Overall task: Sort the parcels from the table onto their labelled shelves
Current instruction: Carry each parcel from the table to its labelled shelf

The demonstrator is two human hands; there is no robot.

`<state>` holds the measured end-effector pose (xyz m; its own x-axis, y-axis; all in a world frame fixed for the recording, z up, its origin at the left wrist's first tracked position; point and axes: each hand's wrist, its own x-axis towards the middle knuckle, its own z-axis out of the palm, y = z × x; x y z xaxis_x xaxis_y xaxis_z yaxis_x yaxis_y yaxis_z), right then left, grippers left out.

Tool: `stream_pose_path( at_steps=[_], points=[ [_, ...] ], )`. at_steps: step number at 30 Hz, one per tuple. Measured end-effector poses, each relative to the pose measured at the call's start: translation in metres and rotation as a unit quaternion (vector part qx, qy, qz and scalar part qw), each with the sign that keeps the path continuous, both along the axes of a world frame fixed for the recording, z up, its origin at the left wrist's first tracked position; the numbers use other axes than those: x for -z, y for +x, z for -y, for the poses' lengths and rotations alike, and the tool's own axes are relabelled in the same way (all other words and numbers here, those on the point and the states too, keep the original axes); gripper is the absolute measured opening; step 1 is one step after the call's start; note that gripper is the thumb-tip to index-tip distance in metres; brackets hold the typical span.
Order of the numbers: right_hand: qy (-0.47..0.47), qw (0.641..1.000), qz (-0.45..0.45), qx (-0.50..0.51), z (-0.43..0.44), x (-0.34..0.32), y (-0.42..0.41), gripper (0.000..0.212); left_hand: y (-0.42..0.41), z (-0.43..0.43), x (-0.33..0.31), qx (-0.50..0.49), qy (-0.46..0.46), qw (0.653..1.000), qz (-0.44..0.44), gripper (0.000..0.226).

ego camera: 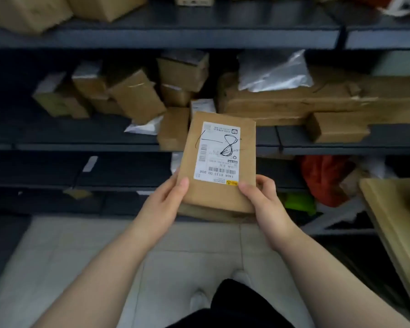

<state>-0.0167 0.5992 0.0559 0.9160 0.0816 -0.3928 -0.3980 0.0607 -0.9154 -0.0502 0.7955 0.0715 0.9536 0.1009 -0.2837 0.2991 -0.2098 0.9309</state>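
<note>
The parcel (pixel 219 162), a flat brown packet, is held in the air before the shelving, clear of the counter (pixel 398 221), whose wooden edge shows at the far right. The left grip (pixel 162 204) and the right grip (pixel 266 204), both bare hands, are closed on its near end. A thumb lies on the upper face at each near corner, and the fingers pass underneath, out of sight. The long axis of the parcel runs straight away from us, from the grips toward the shelves, so its whole length lies beyond the grips and neither is nearer the far end. The white label (pixel 219 152) faces up, its print upside down to us, and it is crossed by a hand-drawn figure that we read as an 8. In this view the far end overlaps the front lip of the middle shelf (pixel 69 136), between a small carton (pixel 173 131) on the left and a stack of long flat cartons (pixel 282 102) on the right. Whether it touches either we cannot tell. We judge that the step in hand is the reading of the label, and that placing calls for a push along the long axis, far end first, into a gap between cartons. No shelf label is legible here, so we cannot say which shelf is the right one.
</note>
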Motion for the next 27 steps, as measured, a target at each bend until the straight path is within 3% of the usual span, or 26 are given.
stream_pose_path(
  at_steps=[4,8,12,15,24,27],
  points=[
    [-0.007,0.992,-0.005,-0.125,-0.067,0.003,0.022,0.037,-0.023,-0.049,0.01,-0.126,-0.015,0.992,-0.004,0.047],
    [-0.01,0.971,0.004,-0.239,-0.123,0.008,0.039,0.036,-0.044,-0.082,0.013,-0.227,-0.014,0.974,-0.01,0.055],
    [-0.034,0.935,0.019,-0.353,-0.171,0.009,0.051,0.048,-0.064,-0.105,0.012,-0.32,-0.003,0.947,-0.009,0.059],
    [-0.05,0.902,0.041,-0.427,-0.211,0.008,0.052,0.038,-0.08,-0.117,0.013,-0.401,0.004,0.916,0.003,0.062],
    [-0.051,0.798,0.089,-0.594,-0.354,-0.003,-0.025,0.046,-0.179,-0.199,0.028,-0.569,0.005,0.822,0.012,0.061],
    [-0.043,0.775,0.092,-0.624,-0.406,-0.001,-0.067,0.034,-0.22,-0.244,0.027,-0.599,0.024,0.8,0.014,0.062]
  ],
)
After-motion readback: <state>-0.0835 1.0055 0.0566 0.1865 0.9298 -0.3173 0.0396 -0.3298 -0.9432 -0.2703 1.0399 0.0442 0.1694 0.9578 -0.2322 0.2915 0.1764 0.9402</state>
